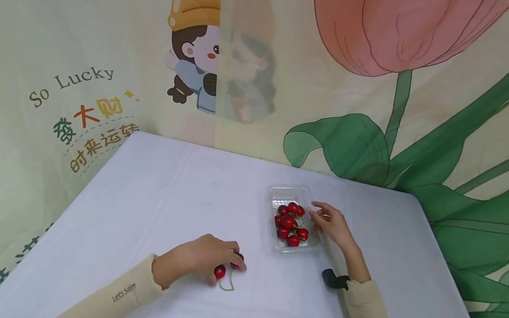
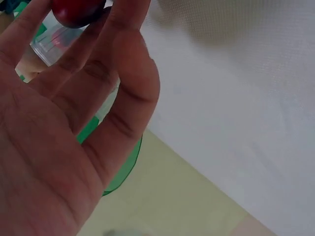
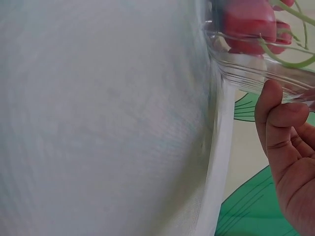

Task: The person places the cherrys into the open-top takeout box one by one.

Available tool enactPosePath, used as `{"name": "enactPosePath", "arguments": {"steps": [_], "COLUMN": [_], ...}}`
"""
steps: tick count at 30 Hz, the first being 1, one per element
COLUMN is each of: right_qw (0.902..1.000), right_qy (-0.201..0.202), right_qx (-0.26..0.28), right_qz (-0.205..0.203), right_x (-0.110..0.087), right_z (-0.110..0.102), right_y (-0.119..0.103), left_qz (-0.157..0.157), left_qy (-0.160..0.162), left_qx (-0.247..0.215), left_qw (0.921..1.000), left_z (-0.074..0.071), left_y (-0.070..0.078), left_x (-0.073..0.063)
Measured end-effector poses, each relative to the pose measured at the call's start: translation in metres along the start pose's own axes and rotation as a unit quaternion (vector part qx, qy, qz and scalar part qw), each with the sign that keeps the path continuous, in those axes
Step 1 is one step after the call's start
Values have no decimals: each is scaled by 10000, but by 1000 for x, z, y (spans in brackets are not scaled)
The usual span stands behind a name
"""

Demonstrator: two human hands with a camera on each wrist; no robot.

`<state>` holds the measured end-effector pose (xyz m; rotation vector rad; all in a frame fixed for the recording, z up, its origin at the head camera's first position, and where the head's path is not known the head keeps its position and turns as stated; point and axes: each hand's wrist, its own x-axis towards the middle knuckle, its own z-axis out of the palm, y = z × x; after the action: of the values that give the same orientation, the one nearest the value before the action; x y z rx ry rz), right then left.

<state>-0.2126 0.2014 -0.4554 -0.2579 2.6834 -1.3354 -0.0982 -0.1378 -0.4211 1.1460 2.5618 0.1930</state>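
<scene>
My left hand (image 1: 208,257) reaches over two red cherries on the white table. One cherry (image 1: 220,272) shows between its thumb and fingers, and the other is partly covered by the fingertips. Their green stems (image 1: 232,286) trail on the cloth. In the left wrist view, a dark red cherry (image 2: 78,11) sits between the fingertips. My right hand (image 1: 333,225) holds the right rim of a clear plastic container (image 1: 284,193). Several stemmed cherries (image 1: 288,222) lie inside it. In the right wrist view, curled fingers (image 3: 275,110) meet the container's wall; the thumb is mostly hidden.
A white cloth covers the table (image 1: 192,189). A printed curtain (image 1: 256,130) with a tulip and cartoon figure hangs behind its far edge. A black band (image 1: 334,280) is at the right wrist, by the beige sleeve.
</scene>
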Motion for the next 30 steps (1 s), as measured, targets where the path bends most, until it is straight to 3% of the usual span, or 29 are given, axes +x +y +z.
{"name": "enactPosePath", "arguments": {"steps": [8,13,17,22,30], "right_qw": [10000,9997,9993,9998,9998], "right_qy": [17,52,99,41,54], "right_qx": [60,132,137,117,107], "right_qz": [-62,-208,-341,-135,-149], "right_x": [0,-2,-3,-2,-1], "right_z": [2,4,4,2,0], "right_y": [2,4,6,5,0], "left_qz": [84,46,99,306,547], "left_qy": [83,258,484,858,1580], "left_qx": [-428,-989,-1334,-1579,-1365], "left_qw": [9990,9948,9898,9833,9764], "left_z": [2,2,0,-7,-21], "left_y": [-3,-7,-15,-23,-33], "left_x": [2,3,5,10,20]}}
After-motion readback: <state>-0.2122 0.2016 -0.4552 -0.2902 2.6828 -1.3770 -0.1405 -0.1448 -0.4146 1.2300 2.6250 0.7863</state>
